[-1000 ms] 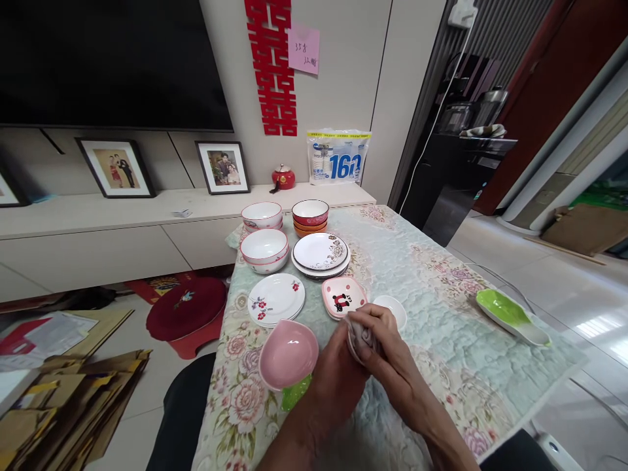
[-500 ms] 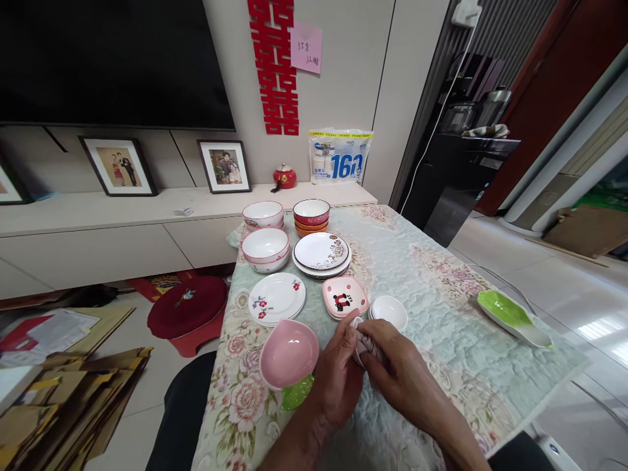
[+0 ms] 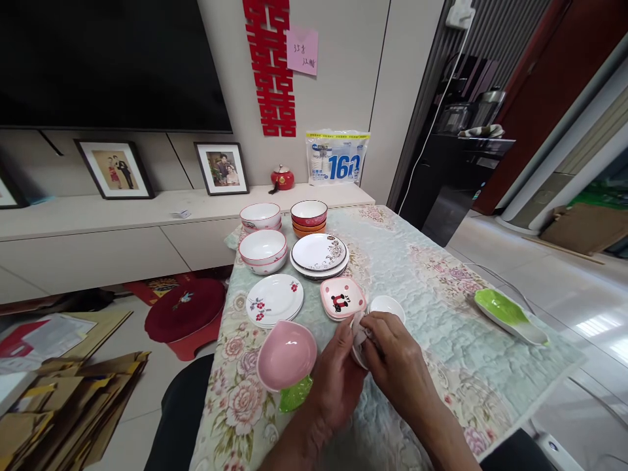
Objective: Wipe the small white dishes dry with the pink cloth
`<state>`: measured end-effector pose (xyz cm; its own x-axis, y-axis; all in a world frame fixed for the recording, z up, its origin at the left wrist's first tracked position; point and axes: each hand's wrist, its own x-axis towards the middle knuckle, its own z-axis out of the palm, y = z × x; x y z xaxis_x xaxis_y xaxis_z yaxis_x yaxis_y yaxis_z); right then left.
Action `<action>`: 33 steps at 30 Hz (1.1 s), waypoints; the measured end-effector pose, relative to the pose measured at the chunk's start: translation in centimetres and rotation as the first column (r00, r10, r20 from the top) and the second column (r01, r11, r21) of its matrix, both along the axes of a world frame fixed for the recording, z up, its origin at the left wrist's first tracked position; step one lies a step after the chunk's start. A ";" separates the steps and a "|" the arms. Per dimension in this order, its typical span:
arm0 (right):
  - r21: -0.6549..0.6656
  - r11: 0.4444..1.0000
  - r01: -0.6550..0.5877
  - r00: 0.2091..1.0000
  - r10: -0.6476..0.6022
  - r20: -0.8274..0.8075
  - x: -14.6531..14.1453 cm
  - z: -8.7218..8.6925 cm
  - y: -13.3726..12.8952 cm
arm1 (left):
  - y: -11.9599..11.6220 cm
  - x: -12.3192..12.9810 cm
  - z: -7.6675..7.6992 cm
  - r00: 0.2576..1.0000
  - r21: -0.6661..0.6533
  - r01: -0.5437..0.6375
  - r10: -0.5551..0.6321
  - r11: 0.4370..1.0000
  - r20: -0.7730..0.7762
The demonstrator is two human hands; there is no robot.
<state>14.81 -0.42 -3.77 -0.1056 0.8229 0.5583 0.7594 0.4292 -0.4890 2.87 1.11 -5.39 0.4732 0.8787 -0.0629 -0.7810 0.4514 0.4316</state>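
My left hand (image 3: pixel 338 373) is closed around a small white bowl (image 3: pixel 358 356), tilted with its opening toward my right hand (image 3: pixel 400 353). The right fingers press a crumpled whitish cloth (image 3: pixel 361 333) into the bowl; much of both is hidden by the fingers. Just beyond the hands, a stack of small white bowls (image 3: pixel 390 305) stands on the table. Beside it lies a pink square dish (image 3: pixel 343 296) with a cat picture. To the left of my left hand sits a pink peach-shaped bowl (image 3: pixel 287 353) with a green leaf handle.
Flowered plates (image 3: pixel 275 297), white plates with a dark rim (image 3: pixel 318 252), red-rimmed bowls (image 3: pixel 263 247) and a stack of red and orange bowls (image 3: pixel 309 216) stand farther back. A green leaf-shaped dish (image 3: pixel 505 313) lies at the right. A quilted floral cloth (image 3: pixel 402 248) covers the table.
My right hand has shifted slightly, its fingers now deeper at the bowl's opening with more cloth showing above. The bowl has turned a little in my left hand. The view moved slightly.
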 end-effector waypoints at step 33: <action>0.040 0.988 -0.152 0.988 0.150 0.031 -0.4 0.7 -0.2 | 0.5 -0.4 0.7 0.997 -0.079 0.076 -0.075 0.994 0.019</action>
